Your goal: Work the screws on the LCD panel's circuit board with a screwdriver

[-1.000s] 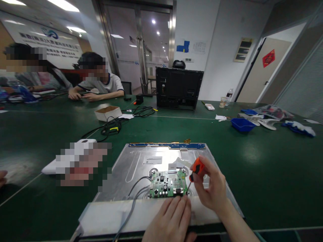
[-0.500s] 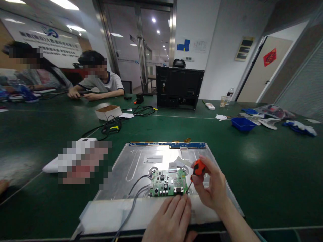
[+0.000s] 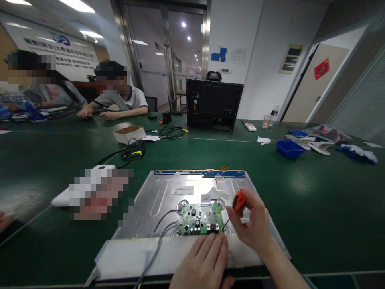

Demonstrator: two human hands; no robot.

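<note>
A display panel (image 3: pixel 140 218) lies back-up before me, its metal rear showing, with a blue circuit strip (image 3: pixel 186 173) along the far edge. Near its middle sits a green circuit board (image 3: pixel 204 214) with cables running off its left side. My right hand (image 3: pixel 257 222) is closed round the orange and black handle of a screwdriver (image 3: pixel 240 200). The tilted shaft reaches down to the board's lower right corner. Stretched out flat, my left hand (image 3: pixel 203 259) rests on the white strip (image 3: pixel 126 257) below the board, fingertips at its lower edge near the screwdriver tip.
A blurred white object (image 3: pixel 63 196) lies left of the panel. Beyond are black cables (image 3: pixel 134 151), an open white box (image 3: pixel 129 134) and a standing black monitor housing (image 3: pixel 215 104). A blue tray (image 3: pixel 290 148) and gloves (image 3: pixel 357 152) lie right. Two people sit far left.
The screwdriver handle has shifted slightly right and leans more, with my right fingers regripping on it. My left hand stays put. A co-worker's hands have moved a little left.
</note>
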